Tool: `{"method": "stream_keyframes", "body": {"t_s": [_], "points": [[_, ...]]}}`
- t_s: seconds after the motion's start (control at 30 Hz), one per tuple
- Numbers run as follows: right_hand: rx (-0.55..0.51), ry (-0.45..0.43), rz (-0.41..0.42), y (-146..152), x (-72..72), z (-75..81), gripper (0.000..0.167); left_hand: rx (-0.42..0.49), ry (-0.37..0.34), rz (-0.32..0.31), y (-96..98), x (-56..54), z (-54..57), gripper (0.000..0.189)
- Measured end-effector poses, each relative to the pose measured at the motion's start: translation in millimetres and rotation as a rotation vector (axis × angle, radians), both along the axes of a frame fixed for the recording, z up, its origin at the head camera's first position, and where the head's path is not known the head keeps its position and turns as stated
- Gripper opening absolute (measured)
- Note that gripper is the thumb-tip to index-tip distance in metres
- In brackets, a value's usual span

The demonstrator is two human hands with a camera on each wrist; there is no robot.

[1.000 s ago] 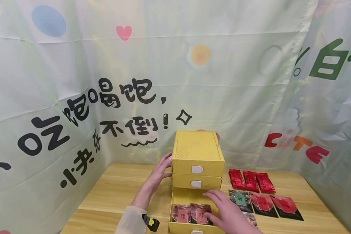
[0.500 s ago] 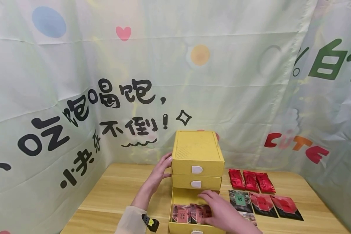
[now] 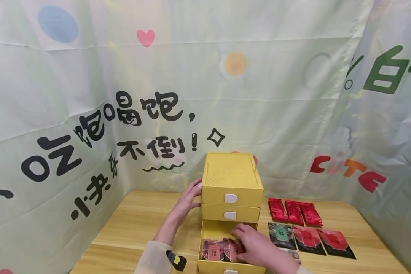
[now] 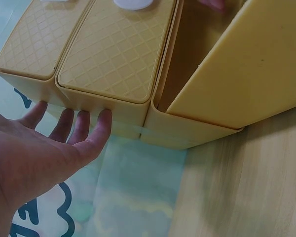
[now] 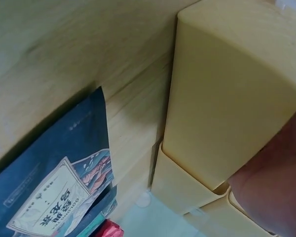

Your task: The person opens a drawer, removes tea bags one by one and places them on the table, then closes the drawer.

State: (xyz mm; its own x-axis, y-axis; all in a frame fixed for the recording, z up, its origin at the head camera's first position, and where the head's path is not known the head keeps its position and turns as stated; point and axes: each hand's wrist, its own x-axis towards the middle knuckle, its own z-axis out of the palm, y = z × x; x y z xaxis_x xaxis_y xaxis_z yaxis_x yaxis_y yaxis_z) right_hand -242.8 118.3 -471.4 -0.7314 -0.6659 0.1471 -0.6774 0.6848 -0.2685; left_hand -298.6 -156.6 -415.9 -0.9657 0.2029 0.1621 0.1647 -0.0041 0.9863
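Note:
A yellow drawer unit [image 3: 231, 171] with white tabs stands on the table, its bottom drawer [image 3: 210, 228] pulled out. Inside that drawer two dark red tea sachets, a left sachet [image 3: 214, 251] and a right sachet [image 3: 229, 249], lie side by side. My right hand [image 3: 257, 245] reaches in over the right sachet, fingers bent and thumb low near the drawer's front; I cannot tell whether it pinches the sachet. My left hand [image 3: 185, 203] rests against the unit's left side; in the left wrist view the fingertips of this hand [image 4: 49, 148] touch the yellow side wall.
Right of the unit lie several red foil packets [image 3: 294, 212] in a row. In front of them are a green-labelled sachet [image 3: 281, 234] and two red-and-black sachets [image 3: 323, 241], plus a pale-labelled sachet [image 5: 59, 192] close beside the drawer. A printed cloth [image 3: 281, 125] hangs behind the table [image 3: 130, 232].
My right hand has shifted slightly left and deeper over the right sachet, with its fingers more bent, covering more of it. The left hand and the sachets on the table stay in place.

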Motion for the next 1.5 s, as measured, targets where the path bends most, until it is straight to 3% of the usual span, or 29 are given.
{"method": "stream_keyframes", "body": {"t_s": [0.4, 0.7, 0.93, 1.5], "points": [[0.084, 0.068, 0.023, -3.0, -5.6, -6.6, 0.049, -0.001, 0.007, -0.004, 0.5, 0.9, -0.2, 0.066], [0.100, 0.080, 0.012, -3.4, -5.8, -7.9, 0.050, -0.003, 0.009, 0.001, 1.0, 2.0, 0.3, 0.065], [0.069, 0.107, 0.014, -4.6, -5.5, -8.6, 0.052, -0.009, 0.002, 0.002, 0.2, 1.7, 0.4, 0.065], [-0.036, 0.023, 0.052, -3.3, -6.0, -7.1, 0.039, -0.008, -0.001, 0.003, 0.4, 0.0, -1.0, 0.067]]}}
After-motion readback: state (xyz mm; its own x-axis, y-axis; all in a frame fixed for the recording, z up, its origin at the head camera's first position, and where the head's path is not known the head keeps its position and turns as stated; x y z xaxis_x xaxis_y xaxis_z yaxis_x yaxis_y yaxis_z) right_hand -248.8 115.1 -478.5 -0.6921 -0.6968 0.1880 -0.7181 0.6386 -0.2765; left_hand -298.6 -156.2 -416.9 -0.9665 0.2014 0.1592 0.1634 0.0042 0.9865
